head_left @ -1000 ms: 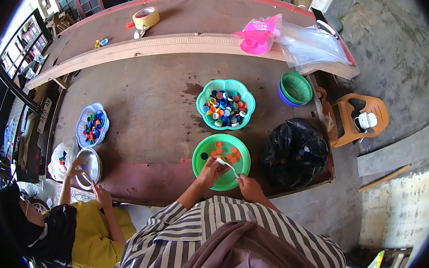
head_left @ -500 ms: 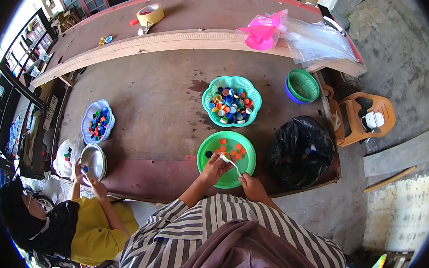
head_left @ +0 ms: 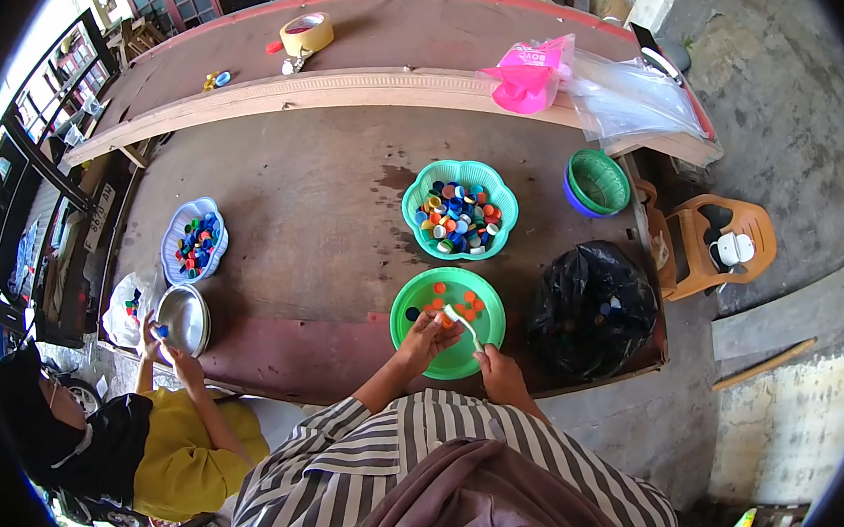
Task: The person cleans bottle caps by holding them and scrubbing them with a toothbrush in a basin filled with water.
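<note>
Over the near rim of the green basin [head_left: 404,348], my left hand [head_left: 427,339] has its fingers closed around an orange cap [head_left: 447,322]. My right hand [head_left: 499,376] grips the handle of a toothbrush [head_left: 464,325]; its white head is just above the cap. Several orange caps [head_left: 470,307] and one dark cap [head_left: 412,314] lie in the basin. Beyond it stands a turquoise scalloped basket [head_left: 508,208] full of bottle caps in mixed colours. A black plastic bag [head_left: 584,335] with some caps inside is to the right of the basin.
A co-worker [head_left: 175,442] at the left holds a blue cap beside metal bowls [head_left: 203,323] and a pale blue basket [head_left: 169,252]. Nested green and blue baskets [head_left: 599,182] stand at the right. A raised wooden ledge [head_left: 361,87] holds tape [head_left: 313,31] and plastic bags [head_left: 626,102].
The toothbrush head has lifted slightly off the cap, and the orange cap now shows in my left hand. The view has shifted a little. The co-worker's hands have moved slightly.
</note>
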Available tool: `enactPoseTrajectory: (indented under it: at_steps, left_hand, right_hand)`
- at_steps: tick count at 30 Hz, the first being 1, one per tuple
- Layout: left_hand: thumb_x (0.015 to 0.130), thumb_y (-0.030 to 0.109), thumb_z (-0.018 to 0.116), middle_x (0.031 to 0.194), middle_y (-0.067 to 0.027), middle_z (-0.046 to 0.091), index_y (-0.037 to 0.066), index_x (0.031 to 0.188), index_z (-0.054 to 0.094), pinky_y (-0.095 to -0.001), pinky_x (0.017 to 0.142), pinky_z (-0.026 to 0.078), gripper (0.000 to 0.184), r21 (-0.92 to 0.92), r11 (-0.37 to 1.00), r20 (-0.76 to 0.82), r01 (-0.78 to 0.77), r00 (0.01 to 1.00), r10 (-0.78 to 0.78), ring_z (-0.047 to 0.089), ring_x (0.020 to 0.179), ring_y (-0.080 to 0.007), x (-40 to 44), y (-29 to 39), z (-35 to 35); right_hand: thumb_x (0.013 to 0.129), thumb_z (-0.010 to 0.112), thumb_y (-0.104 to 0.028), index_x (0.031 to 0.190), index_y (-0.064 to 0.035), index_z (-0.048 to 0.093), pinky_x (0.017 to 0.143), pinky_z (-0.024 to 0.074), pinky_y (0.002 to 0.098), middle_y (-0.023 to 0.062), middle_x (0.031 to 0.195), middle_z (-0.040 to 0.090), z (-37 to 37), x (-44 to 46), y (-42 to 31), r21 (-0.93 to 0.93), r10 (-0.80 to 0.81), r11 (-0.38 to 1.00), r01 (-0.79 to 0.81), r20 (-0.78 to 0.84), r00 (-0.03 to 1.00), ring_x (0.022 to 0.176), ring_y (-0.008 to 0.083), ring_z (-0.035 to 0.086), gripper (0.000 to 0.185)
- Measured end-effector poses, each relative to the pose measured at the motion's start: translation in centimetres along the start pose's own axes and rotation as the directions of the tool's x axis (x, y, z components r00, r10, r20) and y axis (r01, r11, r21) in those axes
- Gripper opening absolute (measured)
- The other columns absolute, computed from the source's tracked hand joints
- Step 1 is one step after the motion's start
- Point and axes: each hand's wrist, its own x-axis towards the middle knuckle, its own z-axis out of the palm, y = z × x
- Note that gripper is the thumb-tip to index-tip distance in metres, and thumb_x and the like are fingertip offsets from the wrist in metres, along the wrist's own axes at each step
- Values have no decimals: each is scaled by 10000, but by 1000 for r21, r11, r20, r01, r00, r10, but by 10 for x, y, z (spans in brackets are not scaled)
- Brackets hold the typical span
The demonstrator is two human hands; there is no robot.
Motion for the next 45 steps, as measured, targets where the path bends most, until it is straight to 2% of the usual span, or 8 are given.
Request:
enactPoseTrajectory:
  at_steps: [4, 16, 19, 24, 28, 30, 43, 45]
  left_hand:
    - [963, 256, 450, 1125, -102, 560, 123, 1112, 423, -375, 926, 481, 202, -19, 999, 42, -28, 999, 29, 577, 1053, -246, -1, -2, 2]
    - [972, 225, 421, 1162, -159, 542, 110, 1128, 416, -385, 938, 477, 194, -37, 999, 48, 12, 999, -10, 557, 1094, -280, 5, -5, -6]
    - [973, 232, 418, 1157, -159, 543, 108, 1128, 416, -385, 944, 472, 199, -25, 1000, 61, -1, 998, 3, 557, 1094, -280, 3, -3, -4]
    - [968, 249, 431, 1158, -159, 545, 106, 1127, 414, -380, 941, 473, 215, -54, 999, 70, -1, 998, 5, 563, 1088, -274, 6, 0, -3]
    - [968, 249, 440, 1133, -123, 544, 128, 1070, 418, -376, 931, 476, 160, -30, 1000, 78, 7, 997, -4, 562, 1086, -266, 8, 3, 1]
    - [966, 249, 446, 1117, -113, 543, 130, 1067, 418, -372, 929, 478, 159, -49, 998, 70, 25, 997, -22, 562, 1087, -261, 11, 1, 1]
    - [968, 253, 433, 1192, -174, 531, 88, 1100, 412, -388, 948, 462, 213, -2, 1000, 70, 16, 997, -16, 568, 1074, -264, 12, -2, -13]
    - [968, 252, 433, 1199, -178, 527, 88, 1097, 412, -386, 947, 464, 209, -5, 1000, 74, 24, 997, -24, 570, 1070, -261, 14, 1, -10]
  right_hand:
    - [930, 443, -285, 932, -49, 511, 616, 429, 538, 244, 729, 597, 7, 3, 15, -19, 63, 998, -62, 88, 994, 716, 447, 578, 246]
    - [930, 443, -307, 935, -60, 526, 636, 415, 529, 257, 794, 598, 0, 5, 4, 52, 161, 985, -162, 10, 987, 782, 456, 565, 260]
    - [930, 448, -301, 942, -59, 522, 637, 416, 529, 260, 795, 595, 8, 4, 16, -27, 169, 986, -167, 182, 969, 785, 459, 562, 254]
    - [933, 433, -302, 931, -56, 504, 628, 418, 546, 257, 770, 597, -2, 9, 10, 15, 105, 994, -106, 30, 994, 748, 452, 573, 256]
    - [934, 428, -307, 928, -58, 511, 633, 420, 543, 256, 769, 595, 11, 12, 28, 36, 94, 994, -99, 114, 989, 746, 447, 574, 262]
    - [935, 427, -308, 930, -64, 512, 634, 423, 538, 253, 776, 597, 2, 16, 21, -9, 200, 980, -200, 4, 980, 749, 445, 577, 259]
    - [932, 432, -305, 931, -71, 515, 643, 428, 542, 246, 798, 610, 10, 13, 20, -99, 220, 974, -204, 194, 956, 754, 457, 578, 248]
    - [933, 432, -305, 927, -71, 516, 639, 429, 538, 245, 781, 606, 1, 21, 21, -121, 239, 965, -232, 51, 970, 746, 450, 581, 249]
